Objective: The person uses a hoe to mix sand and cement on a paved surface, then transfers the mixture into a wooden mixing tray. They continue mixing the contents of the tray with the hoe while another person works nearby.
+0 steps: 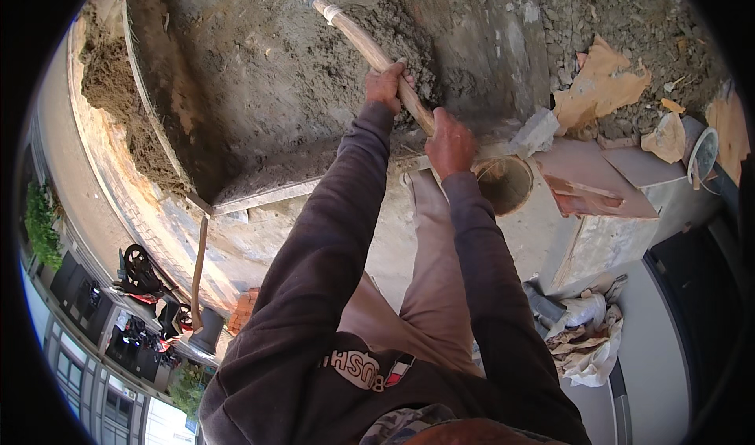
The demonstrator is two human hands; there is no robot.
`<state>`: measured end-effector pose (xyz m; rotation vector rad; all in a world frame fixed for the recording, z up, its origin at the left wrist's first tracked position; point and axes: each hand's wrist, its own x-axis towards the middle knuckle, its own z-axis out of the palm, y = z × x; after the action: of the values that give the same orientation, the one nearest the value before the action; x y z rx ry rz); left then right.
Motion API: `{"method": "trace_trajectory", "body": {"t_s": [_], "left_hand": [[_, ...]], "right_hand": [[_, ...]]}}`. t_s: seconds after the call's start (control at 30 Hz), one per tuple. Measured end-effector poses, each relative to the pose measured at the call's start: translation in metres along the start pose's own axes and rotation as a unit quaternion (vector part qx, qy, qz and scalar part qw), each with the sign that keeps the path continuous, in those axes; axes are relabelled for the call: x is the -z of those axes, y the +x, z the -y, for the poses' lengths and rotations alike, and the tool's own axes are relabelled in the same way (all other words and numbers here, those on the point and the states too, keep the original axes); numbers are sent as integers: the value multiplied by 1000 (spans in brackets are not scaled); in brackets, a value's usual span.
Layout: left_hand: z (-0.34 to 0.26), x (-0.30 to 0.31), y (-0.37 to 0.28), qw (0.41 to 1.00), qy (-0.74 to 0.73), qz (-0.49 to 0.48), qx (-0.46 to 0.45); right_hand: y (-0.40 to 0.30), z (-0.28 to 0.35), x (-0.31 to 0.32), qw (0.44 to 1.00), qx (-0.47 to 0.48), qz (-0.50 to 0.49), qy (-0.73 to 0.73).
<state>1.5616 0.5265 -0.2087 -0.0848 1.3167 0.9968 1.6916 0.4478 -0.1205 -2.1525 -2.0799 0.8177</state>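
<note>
A long wooden tool handle [360, 36] runs from the top edge down towards me, wrapped with white and dark bands near its upper end. The tool's head is out of view or hidden at the top. My left hand [384, 88] wraps around the middle of the handle. Closer to my body, my right hand [451, 143] grips its lower end. Beneath the handle lies grey wet mortar [307, 70] in a wide, shallow mixing trough [277, 197] with raised board sides. The mortar is heaped thickest just beyond my left hand.
A round bucket [505, 182] stands outside the trough, right of my leg. Beside it are a concrete chunk [535, 133] and reddish boards [596, 176]. Torn brown paper [607, 82] lies on rubble. At left, a second long-handled tool [199, 268] leans at the trough corner, near bricks [243, 312] and a motorcycle [141, 274].
</note>
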Motion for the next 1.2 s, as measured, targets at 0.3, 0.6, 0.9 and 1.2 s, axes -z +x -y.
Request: {"method": "trace_trajectory", "body": {"t_s": [0.3, 0.6, 0.9, 1.2], "left_hand": [[8, 36, 10, 993, 73, -17, 96], [7, 70, -85, 988, 56, 23, 145], [-58, 60, -166, 990, 141, 5, -28], [-26, 107, -56, 983, 97, 18, 158]], "right_hand": [[-96, 18, 8, 979, -138, 138, 62], [-220, 79, 29, 932, -257, 163, 198], [-249, 98, 45, 887, -248, 135, 366], [-245, 84, 38, 788, -280, 233, 496]]}}
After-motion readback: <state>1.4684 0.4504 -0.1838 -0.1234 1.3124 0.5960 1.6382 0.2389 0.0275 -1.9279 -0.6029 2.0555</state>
